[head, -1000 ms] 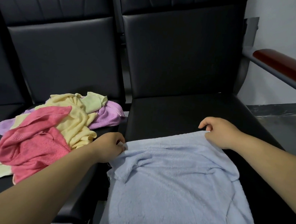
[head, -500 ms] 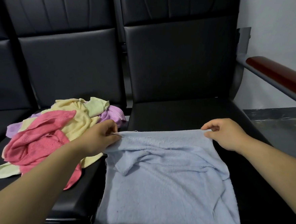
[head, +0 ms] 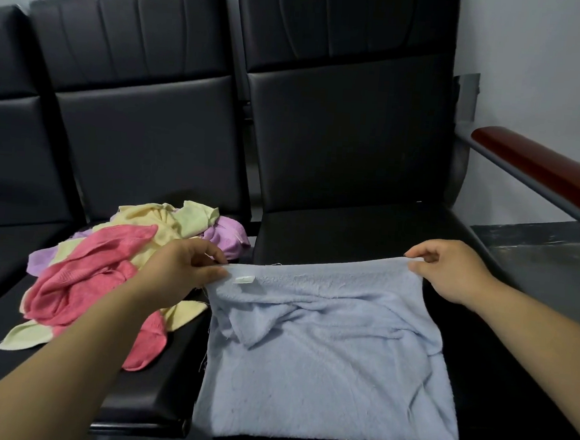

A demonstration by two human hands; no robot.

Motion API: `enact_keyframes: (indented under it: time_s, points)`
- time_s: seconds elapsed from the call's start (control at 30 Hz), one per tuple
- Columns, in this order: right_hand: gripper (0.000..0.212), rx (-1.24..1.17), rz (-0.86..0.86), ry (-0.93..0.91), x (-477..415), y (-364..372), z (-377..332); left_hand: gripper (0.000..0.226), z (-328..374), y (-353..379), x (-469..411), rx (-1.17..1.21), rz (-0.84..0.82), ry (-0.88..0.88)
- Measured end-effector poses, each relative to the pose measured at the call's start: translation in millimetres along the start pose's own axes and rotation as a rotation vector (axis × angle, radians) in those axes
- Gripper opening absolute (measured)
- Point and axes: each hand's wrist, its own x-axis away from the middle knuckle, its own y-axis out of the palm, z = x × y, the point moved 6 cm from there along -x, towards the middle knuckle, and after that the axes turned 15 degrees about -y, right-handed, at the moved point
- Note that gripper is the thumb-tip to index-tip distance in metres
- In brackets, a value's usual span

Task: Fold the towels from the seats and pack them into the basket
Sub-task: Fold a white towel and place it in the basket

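blue towel: light blue terry towel (head: 326, 366) lies on the right seat (head: 349, 234), mostly flat. Its near edge is at the seat front, with rumpled folds across the far part. The far edge is raised a little and pulled taut between both hands.
left hand: left hand (head: 178, 270) pinches the towel's far-left corner, thumb and fingers clamped on the hem. The forearm crosses over the near-right side of the pile.
right hand: right hand (head: 450, 270) pinches the far-right corner, fingers curled and fingertips tight on the edge.
tag: small white label (head: 244, 279) on the blue towel near the far-left corner, just right of the left thumb.
pile: loose, unfolded heap on the middle seat (head: 153, 382), just left of the blue towel.
pile detail: pink towel (head: 85, 284) is on top and spreads toward the near side. Yellow towel (head: 154, 224) lies behind and under it. Pale green towel (head: 196, 215) is at the far edge. Purple towel (head: 225, 236) is at the far right, closest to the gap between the seats.
seats: black padded row, backrests upright.
armrest: reddish-brown armrest (head: 542, 168) on a grey metal bar, right of the right seat.
background: grey wall (head: 534, 48) behind, dark floor (head: 553, 265) at right.
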Motion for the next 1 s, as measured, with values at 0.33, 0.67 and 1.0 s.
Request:
enact_keyframes:
  time_s: [0.33,0.67,1.0]
  points:
    - [0.019,0.003,0.085,-0.046,7.0,-12.6,-29.6,0.020,-2.5,-6.6,2.8,-0.096,0.090,0.003]
    - [0.020,0.055,0.391,-0.181,-84.4,-139.8,-131.6,0.014,119.1,-101.8,-28.0,-0.001,0.410,0.050]
    - [0.020,-0.159,0.659,-0.277,-78.8,-209.3,-169.7,0.017,203.6,-158.5,-6.2,0.187,0.538,0.269]
